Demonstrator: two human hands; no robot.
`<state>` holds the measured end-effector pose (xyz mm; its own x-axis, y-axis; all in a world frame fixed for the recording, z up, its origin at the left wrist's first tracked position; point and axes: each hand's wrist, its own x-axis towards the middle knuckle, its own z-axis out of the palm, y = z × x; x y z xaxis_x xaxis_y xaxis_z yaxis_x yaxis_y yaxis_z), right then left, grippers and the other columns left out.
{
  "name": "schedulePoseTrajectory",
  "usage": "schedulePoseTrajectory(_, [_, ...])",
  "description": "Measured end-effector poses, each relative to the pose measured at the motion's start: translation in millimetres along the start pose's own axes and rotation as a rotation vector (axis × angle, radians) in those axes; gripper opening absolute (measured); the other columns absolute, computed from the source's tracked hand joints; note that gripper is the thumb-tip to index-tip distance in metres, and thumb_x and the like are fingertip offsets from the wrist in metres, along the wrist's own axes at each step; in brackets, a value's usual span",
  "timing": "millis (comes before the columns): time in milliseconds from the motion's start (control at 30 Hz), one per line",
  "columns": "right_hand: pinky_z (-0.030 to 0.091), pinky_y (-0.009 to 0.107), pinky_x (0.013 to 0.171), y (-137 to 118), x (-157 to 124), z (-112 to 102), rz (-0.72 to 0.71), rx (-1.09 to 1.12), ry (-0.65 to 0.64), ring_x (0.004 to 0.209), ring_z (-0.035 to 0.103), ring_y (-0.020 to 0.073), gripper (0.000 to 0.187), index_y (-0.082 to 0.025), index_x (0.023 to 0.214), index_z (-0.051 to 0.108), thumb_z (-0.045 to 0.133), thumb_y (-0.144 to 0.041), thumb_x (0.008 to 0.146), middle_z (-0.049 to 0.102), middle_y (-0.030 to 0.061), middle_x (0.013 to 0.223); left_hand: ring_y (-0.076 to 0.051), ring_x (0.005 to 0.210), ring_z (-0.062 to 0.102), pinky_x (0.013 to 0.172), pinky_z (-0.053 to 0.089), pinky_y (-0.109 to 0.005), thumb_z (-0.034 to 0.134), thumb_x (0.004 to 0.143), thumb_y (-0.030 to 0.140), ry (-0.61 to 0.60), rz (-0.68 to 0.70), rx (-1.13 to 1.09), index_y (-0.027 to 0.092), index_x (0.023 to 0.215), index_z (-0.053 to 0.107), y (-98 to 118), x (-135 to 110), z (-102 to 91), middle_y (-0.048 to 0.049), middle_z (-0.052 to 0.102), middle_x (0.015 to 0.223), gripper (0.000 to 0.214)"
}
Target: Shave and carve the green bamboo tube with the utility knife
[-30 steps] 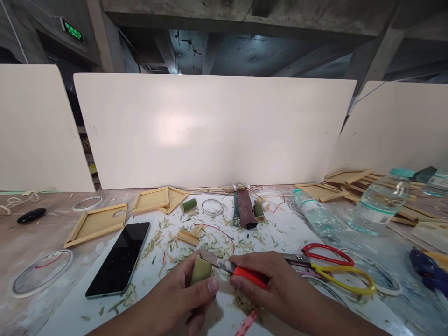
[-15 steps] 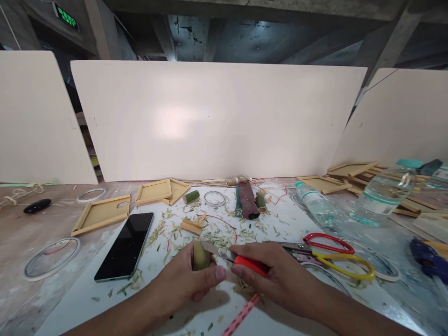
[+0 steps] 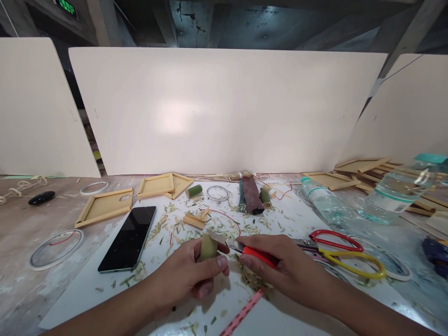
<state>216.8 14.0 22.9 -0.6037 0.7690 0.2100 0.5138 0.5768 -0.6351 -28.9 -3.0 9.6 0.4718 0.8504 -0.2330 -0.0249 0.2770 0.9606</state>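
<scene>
My left hand (image 3: 191, 269) is closed around a short green bamboo piece (image 3: 208, 248), held upright between thumb and fingers. In my right hand (image 3: 285, 263) is a red-handled knife (image 3: 261, 255), its blade pointing left and meeting the upper edge of the bamboo. Whether the blade cuts in or only touches cannot be made out. Below both hands, pale green shavings (image 3: 252, 279) lie scattered on a white board (image 3: 87, 289). A pink patterned strip (image 3: 243, 312) lies beneath the knife hand.
Left of my hands lies a black phone (image 3: 128, 240). Red-and-yellow-handled scissors (image 3: 350, 261) rest close to my right wrist. Farther back are a bamboo tube (image 3: 193, 190), a brown strip (image 3: 252, 196), wooden frames (image 3: 156, 185) and water bottles (image 3: 395, 196). A white panel (image 3: 224, 112) stands behind.
The view has tipped down and turned slightly left. The bamboo piece leans differently in my left hand, and the blade remains at its upper edge. Both hands keep their holds.
</scene>
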Motion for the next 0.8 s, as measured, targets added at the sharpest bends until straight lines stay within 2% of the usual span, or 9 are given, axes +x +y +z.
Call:
schedulePoseTrajectory(133, [0.049, 0.029, 0.070, -2.4, -0.4, -1.9, -0.014, -0.036, -0.025, 0.075, 0.068, 0.0204, 0.028, -0.024, 0.105, 0.075, 0.055, -0.043, 0.109, 0.074, 0.0027, 0.084, -0.006, 0.047, 0.031, 0.048, 0.021, -0.023, 0.077, 0.090, 0.052, 0.005, -0.009, -0.007, 0.021, 0.087, 0.055, 2.8, -0.4, 1.5, 0.0117, 0.043, 0.054, 0.038])
schedulePoseTrajectory(333, [0.045, 0.027, 0.066, -4.4, 0.7, -0.2, -0.060, -0.123, -0.062, 0.071, 0.065, 0.0185, 0.022, -0.023, 0.109, 0.074, 0.058, -0.038, 0.108, 0.072, 0.0019, 0.083, -0.006, 0.053, 0.030, 0.047, 0.025, -0.021, 0.090, 0.075, 0.057, 0.001, -0.025, 0.012, 0.021, 0.089, 0.060, 2.4, 2.3, 1.1, 0.0105, 0.044, 0.064, 0.050])
schedulePoseTrajectory(500, [0.046, 0.026, 0.068, -5.4, 0.6, 6.2, -0.130, -0.178, -0.094, 0.074, 0.068, 0.0181, 0.024, -0.023, 0.112, 0.074, 0.057, -0.040, 0.109, 0.075, 0.0016, 0.086, -0.006, 0.052, 0.031, 0.046, 0.024, -0.021, 0.090, 0.077, 0.053, 0.030, -0.036, 0.048, 0.022, 0.093, 0.058, 1.3, 1.1, 2.4, 0.0105, 0.047, 0.063, 0.048])
schedulePoseTrajectory(700, [0.050, 0.032, 0.065, -1.0, -4.5, 13.1, -0.127, -0.298, -0.048, 0.076, 0.075, 0.0252, 0.037, -0.020, 0.138, 0.069, 0.054, -0.038, 0.110, 0.078, 0.0078, 0.093, -0.007, 0.047, 0.030, 0.043, 0.022, -0.023, 0.083, 0.083, 0.057, 0.047, -0.031, 0.113, 0.023, 0.088, 0.056, 3.2, -0.7, 6.2, 0.0115, 0.043, 0.056, 0.043])
schedulePoseTrajectory(800, [0.053, 0.034, 0.063, -1.7, -7.0, 18.2, -0.110, -0.334, -0.017, 0.073, 0.076, 0.0270, 0.040, -0.022, 0.143, 0.067, 0.055, -0.039, 0.109, 0.078, 0.0077, 0.093, -0.007, 0.045, 0.026, 0.042, 0.019, -0.023, 0.078, 0.086, 0.060, 0.043, -0.017, 0.129, 0.024, 0.081, 0.054, 4.0, 0.8, 8.8, 0.0121, 0.037, 0.050, 0.045])
